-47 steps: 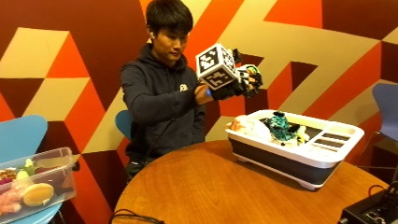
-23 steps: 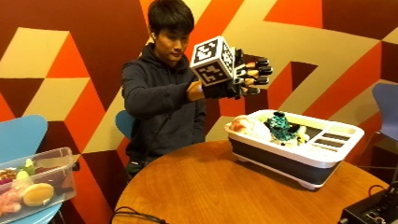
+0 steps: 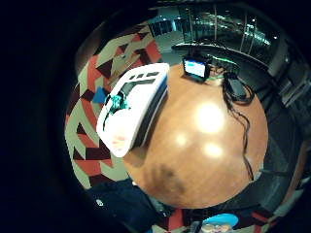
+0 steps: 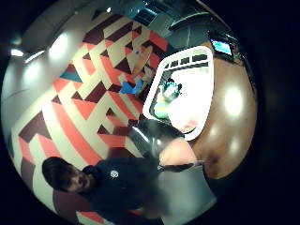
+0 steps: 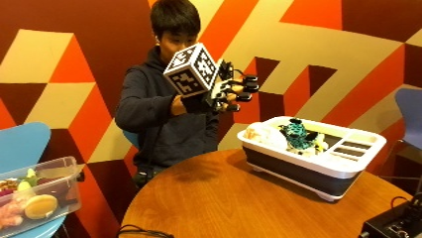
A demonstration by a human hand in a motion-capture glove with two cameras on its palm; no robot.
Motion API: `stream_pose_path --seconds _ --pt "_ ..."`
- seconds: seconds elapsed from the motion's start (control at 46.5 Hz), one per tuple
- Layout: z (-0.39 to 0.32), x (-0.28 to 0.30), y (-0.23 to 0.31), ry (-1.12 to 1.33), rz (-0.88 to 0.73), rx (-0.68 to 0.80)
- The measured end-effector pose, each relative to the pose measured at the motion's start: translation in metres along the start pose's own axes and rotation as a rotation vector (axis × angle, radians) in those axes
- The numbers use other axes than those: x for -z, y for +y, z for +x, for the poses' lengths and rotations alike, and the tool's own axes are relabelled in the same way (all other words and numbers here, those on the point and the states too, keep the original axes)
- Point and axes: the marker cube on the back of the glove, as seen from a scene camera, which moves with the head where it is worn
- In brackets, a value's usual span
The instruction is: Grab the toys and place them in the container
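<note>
1. Outside view: gloved right hand raised at chest height over the table's back edge, fingers spread and fairly straight, gripping nothing. White container near the table's back right edge, well below and beside those fingers; teal toy upright inside, pale toy in the end nearest the person. Clear bin with more toys on a blue chair, well apart.
2. Little finger side palm view: container at the table's edge, teal toy inside.
3. Thumb side palm view: container with teal toy; a blurred dark finger in front.
</note>
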Motion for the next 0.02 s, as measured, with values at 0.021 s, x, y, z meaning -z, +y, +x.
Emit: stream_pose_path --seconds 0.021 --pt "0.0011 0.0001 0.0008 0.001 -0.001 0.001"
